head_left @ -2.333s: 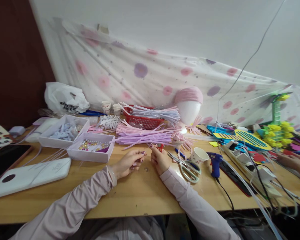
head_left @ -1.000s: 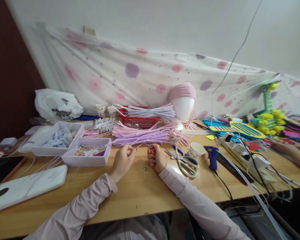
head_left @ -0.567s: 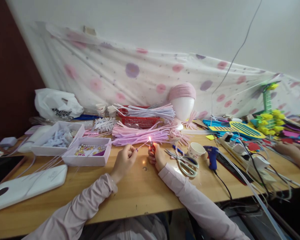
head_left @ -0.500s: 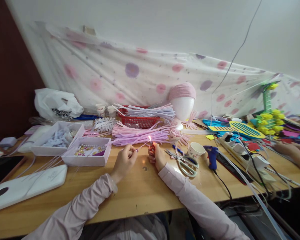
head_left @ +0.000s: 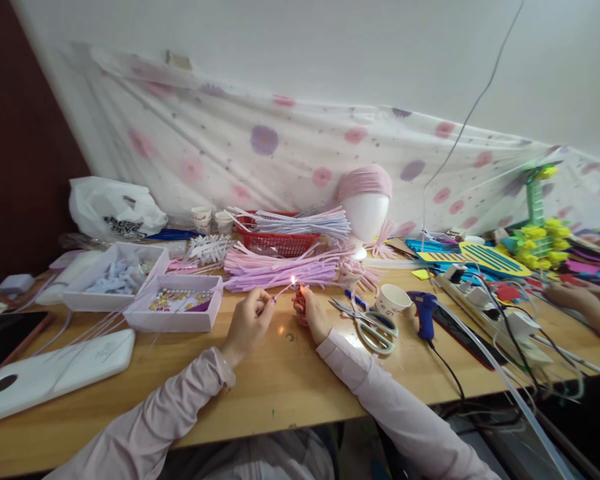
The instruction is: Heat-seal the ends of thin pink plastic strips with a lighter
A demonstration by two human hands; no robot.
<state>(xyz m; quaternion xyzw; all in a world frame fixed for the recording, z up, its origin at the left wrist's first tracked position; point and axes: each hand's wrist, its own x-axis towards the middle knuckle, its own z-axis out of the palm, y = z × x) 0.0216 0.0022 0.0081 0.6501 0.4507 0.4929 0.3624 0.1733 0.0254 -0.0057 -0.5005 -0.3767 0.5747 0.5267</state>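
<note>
Between thumb and fingertips, my left hand (head_left: pixel 251 323) pinches a thin pale pink strand (head_left: pixel 283 291), which looks like a pipe cleaner. Its far end reaches the small flame (head_left: pixel 293 280) of a red lighter (head_left: pixel 301 303). My right hand (head_left: pixel 314 316) is closed around that lighter, thumb at its top. Just behind both hands lie bundles of pink and lilac pipe cleaners (head_left: pixel 285 272). Scissors (head_left: pixel 370 327) with pale handles rest to the right of my right hand.
White boxes (head_left: pixel 175 322) hold beads and pale pieces on the left, near a white power bank (head_left: pixel 65 367). A red basket (head_left: pixel 280 243) and a foam head (head_left: pixel 364 217) stand behind. Rightward are a paper cup (head_left: pixel 393 300), a blue glue gun (head_left: pixel 424 315), power strips (head_left: pixel 473 307) and another person's hand (head_left: pixel 573 295).
My right hand has shifted slightly left with the lighter, bringing the flame closer along the strand toward my left hand. The left hand has barely moved.
</note>
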